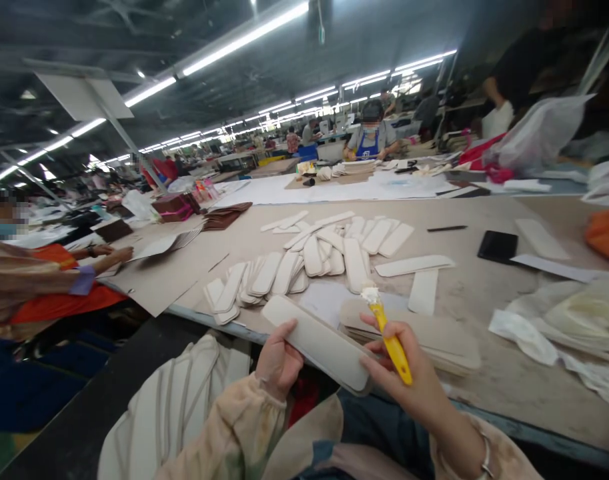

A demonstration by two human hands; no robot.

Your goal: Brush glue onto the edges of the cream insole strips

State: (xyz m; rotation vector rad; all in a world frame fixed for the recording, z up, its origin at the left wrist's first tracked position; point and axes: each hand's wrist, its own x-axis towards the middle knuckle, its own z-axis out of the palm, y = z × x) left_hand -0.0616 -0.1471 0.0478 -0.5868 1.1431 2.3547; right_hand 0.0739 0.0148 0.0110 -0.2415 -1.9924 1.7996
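My left hand grips the underside of a long cream insole-like strip, held tilted above the table edge. My right hand is closed on a yellow-handled brush; its white bristle tip points up, just above the strip's far end. The fingers of that hand also touch the strip's right end. Behind the strip lies a flat stack of tan pieces. Several more cream strips are spread out in overlapping rows across the table.
A pile of strips rests in my lap at lower left. On the table: a black phone, a pen, crumpled plastic, cardboard sheets. A person's arm reaches in at left; other workers sit further back.
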